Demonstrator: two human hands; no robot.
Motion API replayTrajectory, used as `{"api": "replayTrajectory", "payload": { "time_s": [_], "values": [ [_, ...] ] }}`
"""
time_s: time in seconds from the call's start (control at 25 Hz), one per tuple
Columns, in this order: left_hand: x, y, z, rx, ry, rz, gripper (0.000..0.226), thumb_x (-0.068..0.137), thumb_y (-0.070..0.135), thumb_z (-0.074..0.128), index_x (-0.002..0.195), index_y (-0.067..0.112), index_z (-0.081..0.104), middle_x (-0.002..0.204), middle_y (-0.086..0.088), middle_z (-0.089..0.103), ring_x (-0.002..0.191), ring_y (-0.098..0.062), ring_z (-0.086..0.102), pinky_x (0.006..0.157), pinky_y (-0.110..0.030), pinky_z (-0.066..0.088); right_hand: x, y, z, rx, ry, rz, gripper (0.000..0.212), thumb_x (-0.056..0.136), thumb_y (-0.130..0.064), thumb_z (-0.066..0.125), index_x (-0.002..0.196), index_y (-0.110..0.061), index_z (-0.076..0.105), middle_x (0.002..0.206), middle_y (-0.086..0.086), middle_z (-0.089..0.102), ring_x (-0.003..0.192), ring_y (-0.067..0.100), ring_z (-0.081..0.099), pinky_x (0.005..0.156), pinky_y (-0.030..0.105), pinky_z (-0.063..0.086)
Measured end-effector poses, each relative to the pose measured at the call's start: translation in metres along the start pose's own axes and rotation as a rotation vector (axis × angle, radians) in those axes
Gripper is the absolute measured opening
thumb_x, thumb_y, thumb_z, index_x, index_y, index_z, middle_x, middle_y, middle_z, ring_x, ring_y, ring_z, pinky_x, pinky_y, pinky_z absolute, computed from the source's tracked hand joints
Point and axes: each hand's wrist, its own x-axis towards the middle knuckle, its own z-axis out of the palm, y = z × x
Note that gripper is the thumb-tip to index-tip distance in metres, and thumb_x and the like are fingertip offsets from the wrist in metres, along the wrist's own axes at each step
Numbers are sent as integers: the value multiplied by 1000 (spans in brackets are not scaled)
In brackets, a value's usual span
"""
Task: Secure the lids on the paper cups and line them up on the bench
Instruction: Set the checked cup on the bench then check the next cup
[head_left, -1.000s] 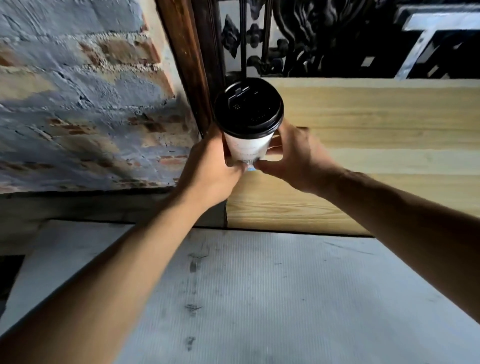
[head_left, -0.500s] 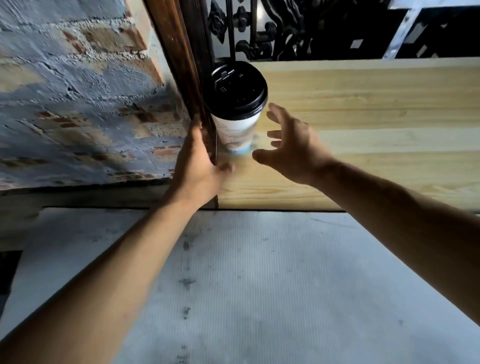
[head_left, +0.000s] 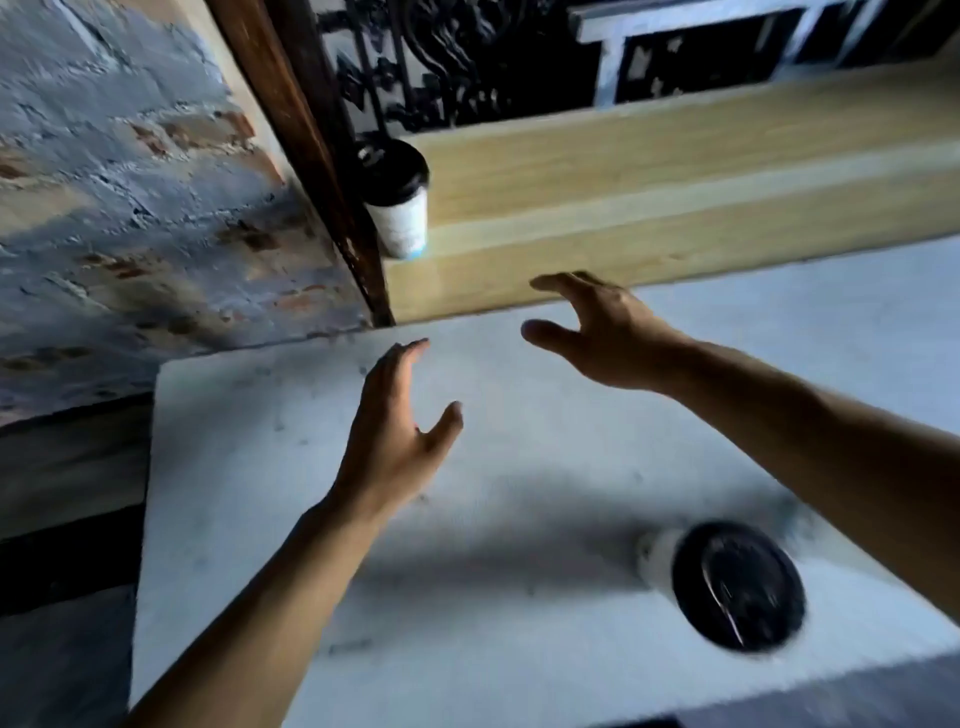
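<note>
Both hands, left (head_left: 395, 431) & right (head_left: 597, 332), spread, holding nothing. White paper cup w/ black lid (head_left: 397, 200) stands on pale wooden desk (head_left: 675, 171), beyond them. Second lidded cup (head_left: 727, 582) nearer, under right forearm.

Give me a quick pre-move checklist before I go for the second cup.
1. First cup upright on the bench, at its left end: ok.
2. Its lid on: ok; fully sealed: cannot tell.
3. Left hand open and empty: ok.
4. Right hand open and empty: ok.
5. Second cup on the grey table, lid on: ok; seated tight: cannot tell, blurred.
6. Free bench space right of the first cup: ok.
</note>
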Motion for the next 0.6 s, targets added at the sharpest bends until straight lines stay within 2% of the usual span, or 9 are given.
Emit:
{"api": "replayTrajectory", "payload": {
  "time_s": [0.08,0.16,0.24,0.32,0.44,0.52,0.56,0.6],
  "values": [
    [-39,17,8,4,-88,35,65,90,25,69,149,10,45,153,-8,50,145,-23,43,116,-21,26,-52,1,-7,4,35,29,58,98,-43,61,149,-17,48,150,9,52,136,28,50,91,22,32],
    [-75,32,18,-22,-184,15,66,89,22,74,148,14,46,152,-4,51,144,-18,44,117,-22,28,-99,4,-13,15,83,48,56,97,-40,63,147,-17,50,148,10,53,132,28,52,95,24,36],
    [-108,44,34,-58,-321,-6,80,81,27,83,151,19,43,155,0,47,145,-13,41,117,-19,27,-147,10,-16,30,152,72,53,96,-38,65,144,-17,54,144,11,55,129,29,55,95,23,36],
    [-133,52,54,-69,-443,16,103,72,32,91,156,21,34,163,-4,35,153,-16,30,120,-21,22,-191,14,-13,51,213,85,51,93,-35,68,140,-19,57,140,11,55,126,31,56,96,24,36],
    [-154,64,92,-73,-466,11,119,64,30,96,159,15,26,167,-10,25,159,-24,15,126,-31,17,-246,19,8,-30,198,81,61,86,-41,70,141,-20,56,145,15,48,127,36,52,107,37,40],
    [-151,78,118,-69,-442,0,118,61,29,97,157,12,31,164,-13,33,156,-30,24,125,-38,26,-266,24,25,-74,171,65,67,83,-44,72,142,-16,55,146,19,45,127,38,50,109,43,41],
    [-146,83,130,-70,-417,24,109,61,30,94,154,15,38,158,-12,43,151,-32,37,121,-43,35,-271,28,32,-70,162,54,66,82,-42,73,139,-13,56,144,20,46,125,39,50,108,44,42],
    [-139,89,141,-94,-407,36,90,62,31,88,143,24,49,145,-6,57,139,-28,53,111,-44,47,-272,33,35,-55,161,40,63,82,-39,74,136,-11,58,142,20,47,122,39,51,106,45,45]
  ]
}}
